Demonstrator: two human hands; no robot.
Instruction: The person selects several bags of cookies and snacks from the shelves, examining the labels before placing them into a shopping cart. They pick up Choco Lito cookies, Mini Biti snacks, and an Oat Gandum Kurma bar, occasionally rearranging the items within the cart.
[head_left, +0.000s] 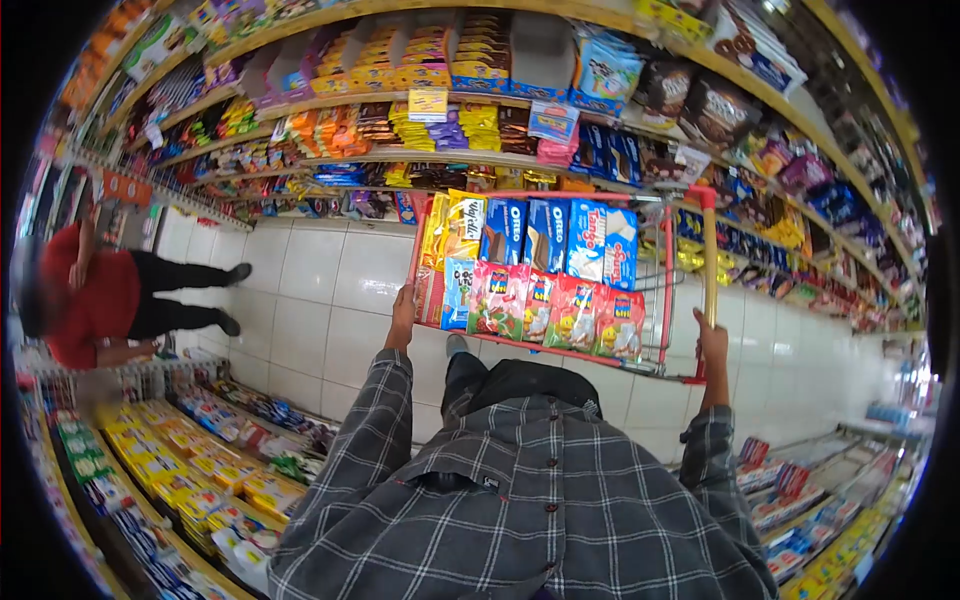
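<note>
A shopping cart [667, 300] with a red rim stands crosswise in front of me. My left hand [402, 312] is closed on its rim at the left end. At the other end, my right hand [712, 338] grips the lower part of the cart's handle [711, 250]. Snack packs fill the cart: blue Oreo packs [502, 232], a yellow wafer pack [463, 228], blue-white Tango packs [603, 245], a light-blue pack [458, 295] and several red-and-green bags [500, 300] along the near side.
Curved-looking shelves [480, 97] packed with snacks run along the far side. A person in a red shirt [85, 290] stands in the aisle at left. Behind me are low shelves with yellow packs [165, 445] and a wire rack [800, 460]. White tiles [310, 270] cover the floor.
</note>
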